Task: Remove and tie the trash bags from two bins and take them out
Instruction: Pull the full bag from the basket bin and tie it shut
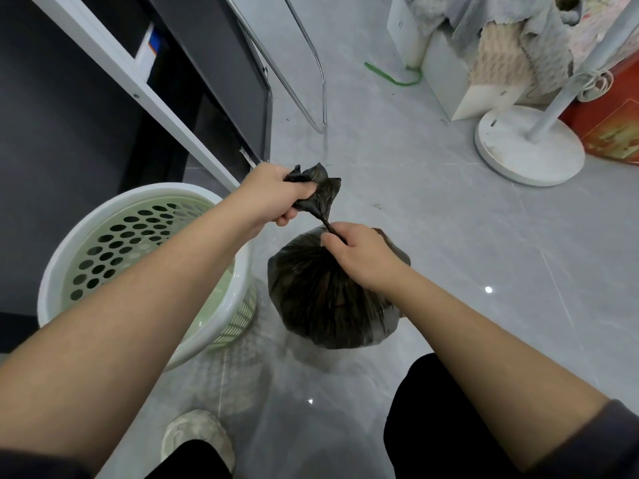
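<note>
A: Where does the black trash bag (pixel 328 292) sit?

B: On the grey floor (pixel 449 236), just right of the bin (pixel 138 257), between the person's legs and the fan base (pixel 529 146). Its neck is twisted into a thin cord.

A: And the hands?

B: The right hand (pixel 356 254) is pinched tight on the twisted neck, resting on top of the bag. The left hand (pixel 276 195) is closed around the loose bunched top of the bag, held up and to the left.

A: What about the bin?

B: It is a white-rimmed, pale green, perforated basket with no liner inside. Behind it stands a dark desk frame (pixel 114 77); far right are boxes and crumpled cloth (pixel 518 39).
</note>
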Demonstrator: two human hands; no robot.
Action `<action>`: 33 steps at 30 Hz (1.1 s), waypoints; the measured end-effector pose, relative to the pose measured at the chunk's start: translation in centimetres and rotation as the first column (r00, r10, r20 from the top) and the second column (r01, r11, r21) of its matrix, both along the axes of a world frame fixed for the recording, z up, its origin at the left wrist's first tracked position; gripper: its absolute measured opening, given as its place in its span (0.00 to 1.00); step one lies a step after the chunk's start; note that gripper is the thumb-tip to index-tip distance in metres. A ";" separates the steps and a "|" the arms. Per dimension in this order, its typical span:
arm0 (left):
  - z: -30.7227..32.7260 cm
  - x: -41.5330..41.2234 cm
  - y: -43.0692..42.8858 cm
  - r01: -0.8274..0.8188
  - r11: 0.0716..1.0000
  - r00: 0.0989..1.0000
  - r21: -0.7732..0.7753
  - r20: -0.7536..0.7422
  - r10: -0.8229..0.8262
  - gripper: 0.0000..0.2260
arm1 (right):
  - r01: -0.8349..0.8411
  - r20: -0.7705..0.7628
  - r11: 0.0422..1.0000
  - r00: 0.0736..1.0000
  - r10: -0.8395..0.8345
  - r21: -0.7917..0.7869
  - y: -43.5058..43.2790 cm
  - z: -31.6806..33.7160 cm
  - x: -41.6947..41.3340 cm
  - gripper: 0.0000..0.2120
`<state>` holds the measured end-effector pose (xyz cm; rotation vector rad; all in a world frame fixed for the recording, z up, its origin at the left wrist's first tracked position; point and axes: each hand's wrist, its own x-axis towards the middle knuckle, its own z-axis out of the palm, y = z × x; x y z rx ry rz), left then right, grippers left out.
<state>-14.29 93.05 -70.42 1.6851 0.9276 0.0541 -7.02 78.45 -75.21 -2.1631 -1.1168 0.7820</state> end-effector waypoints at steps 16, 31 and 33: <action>-2.6 -0.2 0.7 0.202 0.941 0.918 -0.271 -0.281 -0.279 0.08 | -0.625 0.690 0.775 0.603 0.401 0.096 -0.8 0.2 -0.6 0.11; -4.3 -2.5 -1.9 0.218 0.967 0.952 0.131 -0.246 -0.181 0.06 | 0.077 0.021 0.993 0.997 -0.076 -0.091 -0.2 -2.2 0.3 0.21; -4.9 -3.0 -2.8 0.251 0.967 0.934 0.044 -0.275 -0.229 0.07 | 0.248 -0.184 0.960 0.945 -0.270 -0.134 -0.1 -2.4 0.7 0.19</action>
